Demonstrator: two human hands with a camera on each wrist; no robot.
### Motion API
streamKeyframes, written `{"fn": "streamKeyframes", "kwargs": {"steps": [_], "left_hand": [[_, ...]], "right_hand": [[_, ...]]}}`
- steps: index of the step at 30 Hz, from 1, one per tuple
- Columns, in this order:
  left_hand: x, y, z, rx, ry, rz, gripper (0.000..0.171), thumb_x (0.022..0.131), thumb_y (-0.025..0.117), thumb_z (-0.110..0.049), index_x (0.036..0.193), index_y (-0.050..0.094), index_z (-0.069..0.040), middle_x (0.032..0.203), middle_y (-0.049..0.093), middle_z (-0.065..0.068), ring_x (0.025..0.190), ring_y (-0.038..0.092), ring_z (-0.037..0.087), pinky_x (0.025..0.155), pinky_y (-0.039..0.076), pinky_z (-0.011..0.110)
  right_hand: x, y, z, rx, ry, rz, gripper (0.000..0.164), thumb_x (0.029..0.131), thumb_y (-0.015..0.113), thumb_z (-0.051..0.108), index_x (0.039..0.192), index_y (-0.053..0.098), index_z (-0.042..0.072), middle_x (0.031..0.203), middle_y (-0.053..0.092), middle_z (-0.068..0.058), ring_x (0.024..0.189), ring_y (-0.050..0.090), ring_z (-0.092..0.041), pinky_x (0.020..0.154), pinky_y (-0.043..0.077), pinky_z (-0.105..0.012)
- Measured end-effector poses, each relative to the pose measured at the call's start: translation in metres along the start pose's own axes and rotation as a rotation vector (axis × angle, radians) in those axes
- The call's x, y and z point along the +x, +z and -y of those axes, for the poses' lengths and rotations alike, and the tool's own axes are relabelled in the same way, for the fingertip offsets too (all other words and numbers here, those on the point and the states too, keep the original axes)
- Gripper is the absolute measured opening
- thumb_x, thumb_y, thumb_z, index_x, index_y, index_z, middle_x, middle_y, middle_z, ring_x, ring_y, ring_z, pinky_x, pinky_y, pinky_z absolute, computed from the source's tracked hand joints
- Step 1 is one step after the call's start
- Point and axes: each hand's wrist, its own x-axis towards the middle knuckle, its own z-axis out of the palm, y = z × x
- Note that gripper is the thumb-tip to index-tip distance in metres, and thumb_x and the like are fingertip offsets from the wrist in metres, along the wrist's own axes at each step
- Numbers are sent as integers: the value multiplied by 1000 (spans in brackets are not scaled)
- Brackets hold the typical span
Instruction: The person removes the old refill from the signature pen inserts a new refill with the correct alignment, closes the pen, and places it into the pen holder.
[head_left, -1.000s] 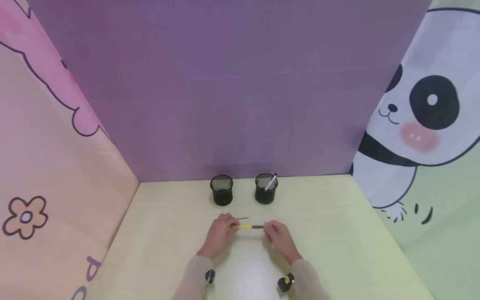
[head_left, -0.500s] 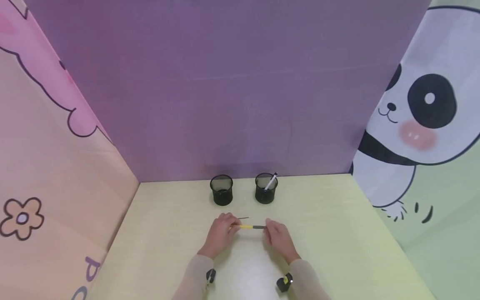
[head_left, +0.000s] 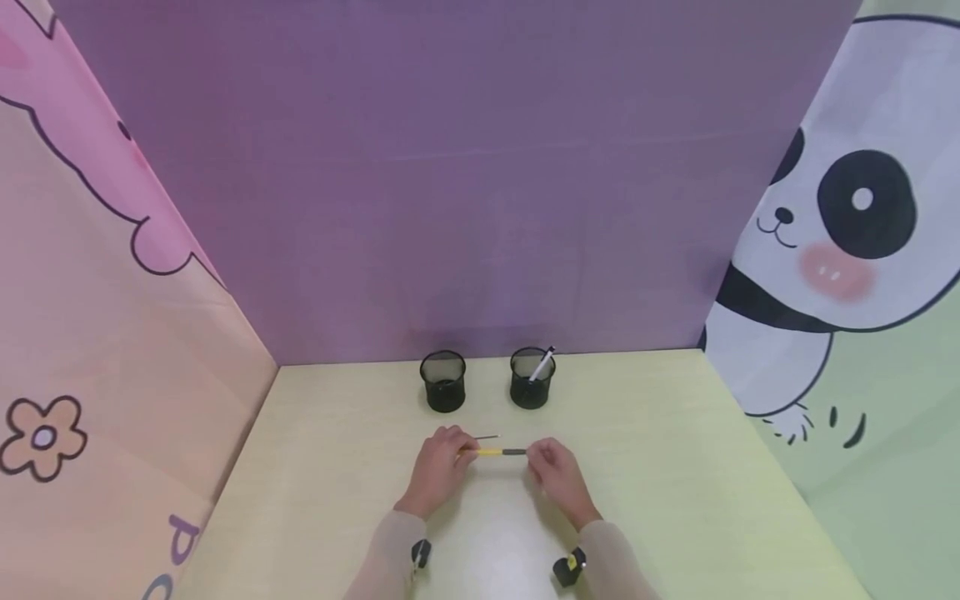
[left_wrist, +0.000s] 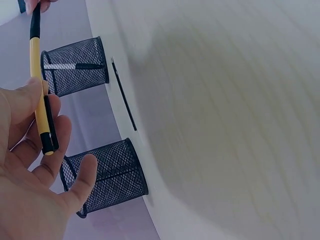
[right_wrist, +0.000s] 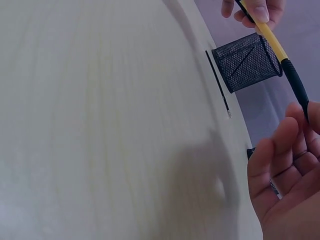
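A yellow ballpoint pen with a black grip section and a black clip is held level between both hands above the table. My left hand pinches its yellow barrel between thumb and fingers near the clip end, as the left wrist view shows. At the other end, the thumb and fingertips of my right hand pinch the tip of the black section, covering the point. Behind the pen, a thin dark pen refill with a metallic tip lies on the table, partly hidden by my left hand in the head view.
Two black mesh pen cups stand near the back edge of the pale wooden table. The left cup has nothing visible inside; the right cup holds a white pen with a black end. A purple panel rises behind them.
My right hand edges slightly right with the pen, then back left. Both hands keep their grip, and the refill and cups stay in place.
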Motion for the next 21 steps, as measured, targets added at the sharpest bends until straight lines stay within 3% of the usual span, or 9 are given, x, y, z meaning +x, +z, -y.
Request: {"fn": "streamKeyframes", "kwargs": {"steps": [3,16,18,21], "left_hand": [[-1,1,0,-6,4,3,5,94,73,-21,99,74,-21,93,66,-10,87,52,9,81,45,32],[-3,0,-6,-22,47,3,4,95,72,-22,98,74,-20,94,67,-9,87,52,10,79,44,30],[-4,-1,-6,-14,59,-6,4,95,72,-21,98,74,-20,93,67,-9,87,53,10,79,44,31],[-4,-2,-5,-8,58,-17,4,94,73,-22,97,74,-20,92,68,-9,87,54,11,79,45,31]], "right_hand": [[0,0,0,-20,12,4,21,106,55,24,107,63,4,78,59,-4,74,56,-20,69,48,-31],[-1,0,0,-135,3,-5,48,109,46,36,71,57,10,59,51,0,62,50,-21,67,41,-32],[-1,0,-1,-126,-3,-4,49,109,45,39,73,59,8,59,51,0,63,51,-21,68,41,-31],[-1,0,-2,-68,-8,-1,45,109,45,40,87,64,6,66,54,0,66,53,-19,68,43,-30]]}}
